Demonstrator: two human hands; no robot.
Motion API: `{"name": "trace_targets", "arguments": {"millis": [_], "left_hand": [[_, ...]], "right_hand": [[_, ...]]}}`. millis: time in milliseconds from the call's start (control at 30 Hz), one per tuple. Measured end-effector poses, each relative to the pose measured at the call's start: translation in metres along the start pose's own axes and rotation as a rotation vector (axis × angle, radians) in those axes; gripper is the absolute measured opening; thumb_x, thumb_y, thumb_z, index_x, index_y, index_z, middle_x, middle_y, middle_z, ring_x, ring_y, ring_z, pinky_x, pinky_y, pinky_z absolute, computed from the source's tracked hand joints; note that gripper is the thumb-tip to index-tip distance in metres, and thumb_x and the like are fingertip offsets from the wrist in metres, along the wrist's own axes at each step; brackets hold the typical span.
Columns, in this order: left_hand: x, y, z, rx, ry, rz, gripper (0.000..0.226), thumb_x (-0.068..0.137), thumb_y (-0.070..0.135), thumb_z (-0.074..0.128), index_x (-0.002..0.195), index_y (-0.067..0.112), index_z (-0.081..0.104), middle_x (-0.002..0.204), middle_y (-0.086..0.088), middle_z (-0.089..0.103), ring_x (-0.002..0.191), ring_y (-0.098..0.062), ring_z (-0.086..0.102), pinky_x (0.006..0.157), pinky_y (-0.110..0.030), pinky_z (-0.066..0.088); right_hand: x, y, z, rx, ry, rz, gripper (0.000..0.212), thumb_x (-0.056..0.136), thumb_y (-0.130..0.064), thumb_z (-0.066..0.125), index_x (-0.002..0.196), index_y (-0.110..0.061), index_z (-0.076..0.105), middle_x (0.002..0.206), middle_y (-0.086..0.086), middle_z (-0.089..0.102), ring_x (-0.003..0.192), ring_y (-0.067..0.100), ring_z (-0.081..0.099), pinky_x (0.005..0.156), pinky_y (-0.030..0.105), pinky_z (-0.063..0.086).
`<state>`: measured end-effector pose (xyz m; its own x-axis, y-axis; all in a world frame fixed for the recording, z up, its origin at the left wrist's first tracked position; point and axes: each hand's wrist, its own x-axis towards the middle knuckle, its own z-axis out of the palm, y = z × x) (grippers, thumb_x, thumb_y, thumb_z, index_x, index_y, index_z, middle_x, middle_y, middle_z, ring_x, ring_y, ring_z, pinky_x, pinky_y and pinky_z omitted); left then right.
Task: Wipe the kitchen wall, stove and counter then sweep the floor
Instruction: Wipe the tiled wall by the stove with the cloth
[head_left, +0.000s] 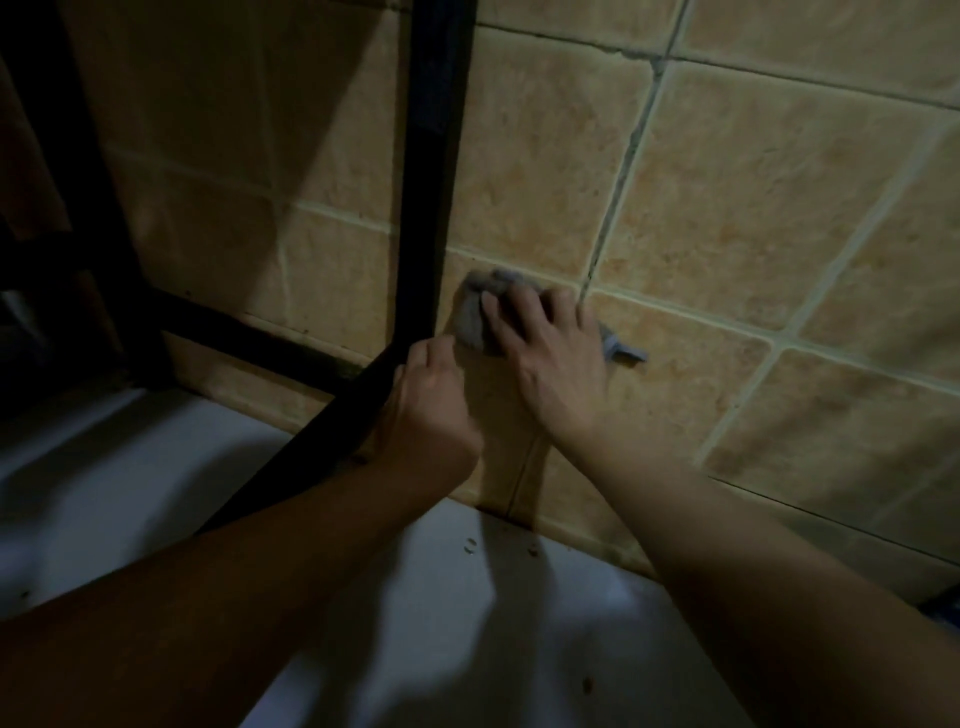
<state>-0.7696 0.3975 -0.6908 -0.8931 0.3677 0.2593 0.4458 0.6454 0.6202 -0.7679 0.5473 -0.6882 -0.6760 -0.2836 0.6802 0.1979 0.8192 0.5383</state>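
Now I see the right hand (550, 358) pressing, fingers spread, a grey cloth (475, 317) flat on the tiled wall (727, 208), its length running left-right, while the left hand (431, 405) grasps the black frame (332, 410) crowding it above the white counter (467, 623).

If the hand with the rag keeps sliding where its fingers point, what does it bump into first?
Probably the black metal frame post: the right hand, pressing the grey-blue rag on the tan tiled wall, points up-left toward it.

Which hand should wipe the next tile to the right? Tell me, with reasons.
Right. The right hand already presses the cloth flat on the tiled wall; the left hand grips the black frame.
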Motion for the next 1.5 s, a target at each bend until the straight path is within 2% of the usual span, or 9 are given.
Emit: {"name": "trace_targets", "arguments": {"millis": [167, 467, 733, 867, 967, 1067, 1133, 1267, 1500], "left_hand": [[-0.001, -0.006, 0.004, -0.001, -0.041, -0.018, 0.066, 0.082, 0.009, 0.061, 0.140, 0.010, 0.031, 0.141, -0.012, 0.034, 0.128, -0.030, 0.037, 0.105, -0.036, 0.034], [-0.010, -0.009, 0.023, -0.048, -0.036, -0.082, 0.070, 0.081, 0.006, 0.060, 0.143, 0.011, 0.029, 0.146, -0.011, 0.030, 0.133, -0.028, 0.033, 0.112, -0.033, 0.028], [-0.022, -0.018, 0.032, -0.113, -0.086, -0.190, 0.056, 0.085, 0.009, 0.055, 0.136, 0.011, 0.034, 0.143, -0.012, 0.031, 0.129, -0.031, 0.035, 0.102, -0.039, 0.033], [-0.025, -0.019, 0.027, -0.069, -0.088, -0.163, 0.057, 0.086, 0.007, 0.057, 0.137, 0.012, 0.033, 0.145, -0.010, 0.029, 0.129, -0.029, 0.035, 0.101, -0.040, 0.035], [-0.024, -0.020, 0.032, -0.059, -0.097, -0.157, 0.058, 0.082, 0.001, 0.059, 0.134, 0.013, 0.036, 0.143, -0.010, 0.031, 0.127, -0.029, 0.038, 0.101, -0.041, 0.039], [-0.024, -0.022, 0.040, -0.059, -0.113, -0.120, 0.068, 0.077, -0.004, 0.062, 0.137, 0.011, 0.034, 0.142, -0.012, 0.031, 0.127, -0.032, 0.037, 0.102, -0.043, 0.040], [-0.023, -0.021, 0.044, -0.046, -0.133, -0.118, 0.072, 0.076, -0.006, 0.061, 0.139, 0.011, 0.032, 0.143, -0.013, 0.030, 0.128, -0.033, 0.037, 0.103, -0.044, 0.040], [-0.029, -0.014, 0.051, -0.035, -0.166, -0.099, 0.069, 0.076, -0.007, 0.057, 0.139, 0.009, 0.033, 0.140, -0.014, 0.034, 0.124, -0.032, 0.039, 0.099, -0.038, 0.041], [-0.036, 0.003, 0.071, 0.006, -0.219, -0.039, 0.072, 0.080, 0.000, 0.062, 0.143, 0.011, 0.028, 0.141, -0.011, 0.036, 0.125, -0.029, 0.040, 0.098, -0.033, 0.038]], "right_hand": [[-0.053, -0.025, 0.022, 0.042, -0.181, -0.282, 0.051, 0.078, -0.022, 0.028, 0.101, -0.021, 0.073, 0.115, 0.007, 0.036, 0.093, 0.029, 0.036, 0.071, 0.036, 0.027], [-0.008, -0.015, 0.011, -0.012, 0.026, -0.042, 0.046, 0.085, -0.020, 0.039, 0.127, -0.014, 0.058, 0.118, 0.011, 0.033, 0.091, 0.029, 0.034, 0.071, 0.038, 0.024], [-0.049, -0.047, 0.034, -0.025, -0.227, -0.324, 0.043, 0.082, -0.029, 0.042, 0.118, -0.027, 0.064, 0.125, 0.004, 0.042, 0.101, 0.028, 0.032, 0.076, 0.036, 0.026], [-0.083, -0.059, 0.034, 0.020, -0.375, -0.311, 0.030, 0.076, -0.034, 0.067, 0.104, -0.025, 0.073, 0.115, 0.000, 0.056, 0.098, 0.026, 0.033, 0.075, 0.033, 0.031], [-0.079, -0.031, 0.022, 0.034, -0.226, -0.205, 0.037, 0.069, -0.023, 0.071, 0.105, -0.017, 0.073, 0.112, 0.008, 0.047, 0.092, 0.028, 0.036, 0.071, 0.035, 0.026], [-0.077, -0.004, 0.012, 0.011, -0.107, -0.015, 0.049, 0.080, -0.017, 0.043, 0.126, -0.014, 0.060, 0.116, 0.013, 0.039, 0.088, 0.029, 0.036, 0.069, 0.037, 0.024], [-0.097, -0.001, 0.015, 0.050, -0.139, -0.055, 0.052, 0.081, -0.018, 0.034, 0.126, -0.015, 0.060, 0.119, 0.013, 0.041, 0.088, 0.030, 0.036, 0.069, 0.037, 0.024], [-0.144, -0.002, 0.020, 0.043, -0.350, -0.267, 0.042, 0.079, -0.029, 0.054, 0.117, -0.015, 0.067, 0.117, 0.009, 0.050, 0.090, 0.027, 0.037, 0.071, 0.036, 0.026], [-0.144, 0.056, -0.002, 0.044, -0.058, 0.019, 0.044, 0.087, -0.018, 0.044, 0.130, -0.014, 0.048, 0.121, 0.011, 0.038, 0.096, 0.032, 0.039, 0.075, 0.042, 0.035]]}}
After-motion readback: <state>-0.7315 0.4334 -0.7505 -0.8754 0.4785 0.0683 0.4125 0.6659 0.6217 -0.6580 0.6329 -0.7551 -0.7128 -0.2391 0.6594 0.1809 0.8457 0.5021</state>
